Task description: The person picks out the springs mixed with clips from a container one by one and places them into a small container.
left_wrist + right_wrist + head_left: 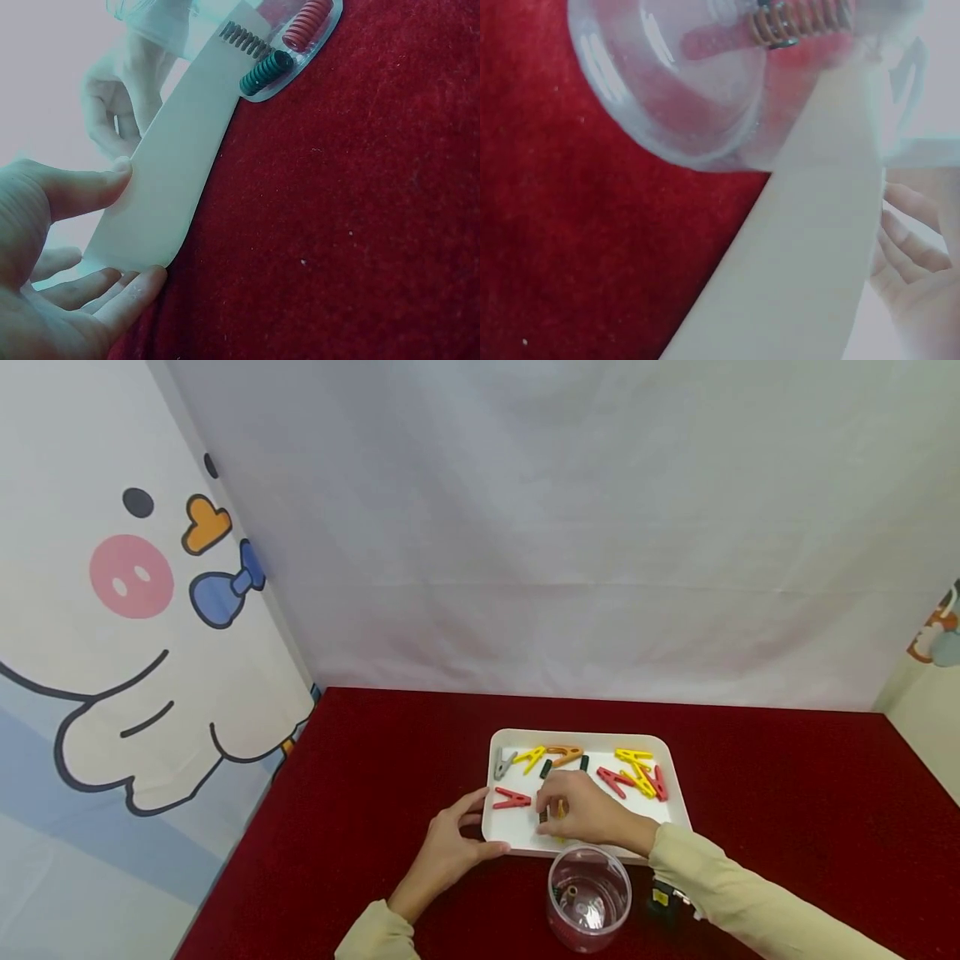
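Observation:
A white tray (pixel 592 742) holds plastic clips in red, yellow, orange and grey, along with dark green springs (pixel 584 763). At its near left corner, my left hand (pixel 453 839) grips the tray, thumb along the front wall and fingers round the side. Over the tray's near middle, my right hand (pixel 581 810) pinches a small brownish spring (pixel 543 817) between thumb and fingertips. A yellow clip (pixel 561 814) lies beneath that hand, partly hidden. Just in front of the tray stands a clear round jar (pixel 588 935); red (pixel 307 26) and green springs (pixel 266 73) show at its bottom.
A small dark object with a yellow patch (pixel 661 897) sits right of the jar, beside the right sleeve. Dark red cloth (pixel 390 752) covers the table. A white curtain (pixel 570 527) hangs behind, and a cartoon-printed sheet (pixel 67 610) hangs at left.

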`<move>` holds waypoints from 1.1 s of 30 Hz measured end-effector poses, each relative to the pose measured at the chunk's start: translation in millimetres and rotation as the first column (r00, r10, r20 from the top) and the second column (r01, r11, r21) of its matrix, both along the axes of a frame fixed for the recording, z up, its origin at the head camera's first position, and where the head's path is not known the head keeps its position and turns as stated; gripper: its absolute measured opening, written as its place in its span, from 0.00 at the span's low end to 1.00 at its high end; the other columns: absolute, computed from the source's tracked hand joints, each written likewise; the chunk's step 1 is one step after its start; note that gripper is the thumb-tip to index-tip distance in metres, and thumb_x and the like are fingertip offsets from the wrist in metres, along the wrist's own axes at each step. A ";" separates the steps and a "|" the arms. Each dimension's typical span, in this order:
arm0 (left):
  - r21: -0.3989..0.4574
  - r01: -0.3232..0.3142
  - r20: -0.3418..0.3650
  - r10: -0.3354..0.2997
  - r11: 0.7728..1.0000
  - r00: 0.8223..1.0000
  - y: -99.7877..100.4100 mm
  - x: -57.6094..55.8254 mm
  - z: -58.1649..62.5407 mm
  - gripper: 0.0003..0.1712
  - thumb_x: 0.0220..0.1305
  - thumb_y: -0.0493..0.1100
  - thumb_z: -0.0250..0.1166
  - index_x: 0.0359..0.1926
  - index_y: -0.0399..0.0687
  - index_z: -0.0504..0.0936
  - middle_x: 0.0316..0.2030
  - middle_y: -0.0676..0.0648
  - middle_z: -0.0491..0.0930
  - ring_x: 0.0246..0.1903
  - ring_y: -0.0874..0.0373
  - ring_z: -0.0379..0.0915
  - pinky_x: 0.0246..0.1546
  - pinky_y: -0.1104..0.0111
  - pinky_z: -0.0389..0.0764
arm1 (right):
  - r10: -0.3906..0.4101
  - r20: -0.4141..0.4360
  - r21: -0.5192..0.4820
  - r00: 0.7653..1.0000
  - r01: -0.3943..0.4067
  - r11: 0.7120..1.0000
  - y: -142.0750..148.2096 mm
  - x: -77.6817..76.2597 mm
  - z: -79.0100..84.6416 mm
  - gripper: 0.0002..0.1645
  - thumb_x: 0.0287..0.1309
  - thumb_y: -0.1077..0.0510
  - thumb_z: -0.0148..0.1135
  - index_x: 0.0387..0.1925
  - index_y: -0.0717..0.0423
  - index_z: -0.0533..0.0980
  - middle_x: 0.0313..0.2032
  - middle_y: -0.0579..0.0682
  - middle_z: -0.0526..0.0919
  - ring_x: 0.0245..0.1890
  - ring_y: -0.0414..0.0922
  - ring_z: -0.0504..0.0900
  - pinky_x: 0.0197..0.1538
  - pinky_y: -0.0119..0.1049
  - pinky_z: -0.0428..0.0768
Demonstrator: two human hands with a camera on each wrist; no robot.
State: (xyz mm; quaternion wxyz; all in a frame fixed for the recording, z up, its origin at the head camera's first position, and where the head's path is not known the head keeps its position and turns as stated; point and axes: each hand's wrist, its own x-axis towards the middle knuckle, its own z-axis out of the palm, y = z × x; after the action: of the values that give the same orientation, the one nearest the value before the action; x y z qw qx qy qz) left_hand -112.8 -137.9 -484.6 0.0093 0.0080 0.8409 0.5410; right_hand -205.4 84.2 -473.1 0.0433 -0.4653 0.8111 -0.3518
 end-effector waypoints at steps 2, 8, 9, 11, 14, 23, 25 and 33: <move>-0.003 -0.001 0.000 0.001 1.000 1.000 0.4 0.1 0.2 0.47 0.41 0.41 0.79 0.65 0.44 0.69 0.54 0.41 0.75 0.49 0.46 0.74 0.38 0.64 0.78 | -0.011 0.014 -0.012 1.000 0.011 1.000 2.9 -0.5 0.7 0.10 0.42 0.60 0.76 0.27 0.54 0.81 0.27 0.43 0.77 0.25 0.38 0.76 0.28 0.28 0.74; -0.007 -0.004 0.008 0.004 1.000 1.000 0.6 -0.3 -1.3 0.47 0.41 0.42 0.79 0.65 0.44 0.69 0.54 0.41 0.75 0.49 0.46 0.74 0.40 0.63 0.78 | -0.047 0.080 -0.046 0.996 0.051 0.998 10.2 1.5 7.2 0.09 0.42 0.61 0.75 0.27 0.55 0.81 0.29 0.43 0.79 0.26 0.37 0.77 0.30 0.30 0.77; -0.006 -0.004 0.012 0.004 1.000 1.000 0.6 -0.4 -1.6 0.47 0.41 0.42 0.79 0.65 0.44 0.69 0.54 0.41 0.75 0.49 0.47 0.74 0.40 0.63 0.78 | -0.052 0.091 -0.051 0.994 0.057 0.997 11.2 2.1 8.3 0.09 0.42 0.61 0.75 0.27 0.55 0.82 0.30 0.43 0.80 0.26 0.37 0.77 0.30 0.31 0.78; -0.004 -0.003 0.011 0.003 1.000 1.000 0.7 -0.4 -1.6 0.48 0.40 0.42 0.80 0.65 0.44 0.69 0.55 0.41 0.75 0.49 0.47 0.74 0.40 0.63 0.78 | -0.057 0.121 -0.066 0.991 0.066 0.996 13.5 2.9 10.0 0.08 0.43 0.62 0.75 0.28 0.56 0.82 0.31 0.43 0.80 0.27 0.38 0.78 0.31 0.32 0.79; 0.005 0.002 0.005 -0.002 1.000 1.000 0.9 -0.1 -1.1 0.48 0.40 0.41 0.80 0.65 0.43 0.69 0.55 0.40 0.75 0.50 0.46 0.73 0.39 0.63 0.79 | -0.070 0.155 -0.092 0.985 0.085 0.992 17.0 3.7 12.2 0.08 0.43 0.63 0.74 0.28 0.58 0.82 0.31 0.45 0.81 0.29 0.40 0.79 0.33 0.32 0.80; 0.018 -0.003 0.013 0.003 1.000 1.000 1.8 0.2 0.0 0.48 0.40 0.41 0.80 0.65 0.43 0.68 0.55 0.41 0.74 0.50 0.46 0.73 0.38 0.65 0.79 | -0.105 0.237 -0.186 0.966 0.151 0.971 30.1 6.3 20.5 0.09 0.44 0.64 0.74 0.31 0.60 0.82 0.32 0.48 0.82 0.32 0.42 0.80 0.36 0.35 0.82; 0.020 -0.005 0.014 0.005 1.000 1.000 1.9 0.2 -0.1 0.48 0.40 0.41 0.80 0.65 0.43 0.68 0.55 0.41 0.74 0.50 0.46 0.73 0.38 0.66 0.79 | -0.111 0.261 -0.211 0.959 0.169 0.963 33.1 7.7 22.6 0.10 0.44 0.63 0.74 0.31 0.60 0.82 0.32 0.49 0.82 0.32 0.43 0.80 0.36 0.35 0.82; 0.003 -0.011 -0.006 0.011 1.000 1.000 1.8 -0.4 -0.8 0.48 0.39 0.41 0.80 0.65 0.43 0.69 0.55 0.40 0.75 0.49 0.46 0.74 0.42 0.61 0.78 | -0.171 0.325 -0.252 0.930 0.259 0.932 45.2 11.5 24.8 0.10 0.42 0.61 0.76 0.30 0.53 0.83 0.35 0.49 0.81 0.37 0.42 0.79 0.37 0.36 0.82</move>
State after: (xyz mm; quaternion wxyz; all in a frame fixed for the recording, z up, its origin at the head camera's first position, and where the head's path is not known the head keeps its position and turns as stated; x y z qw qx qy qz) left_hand -113.1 -136.1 -485.4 0.0038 0.0052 0.8402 0.5422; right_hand -194.0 129.4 -448.3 0.0567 -0.3156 0.7813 -0.5355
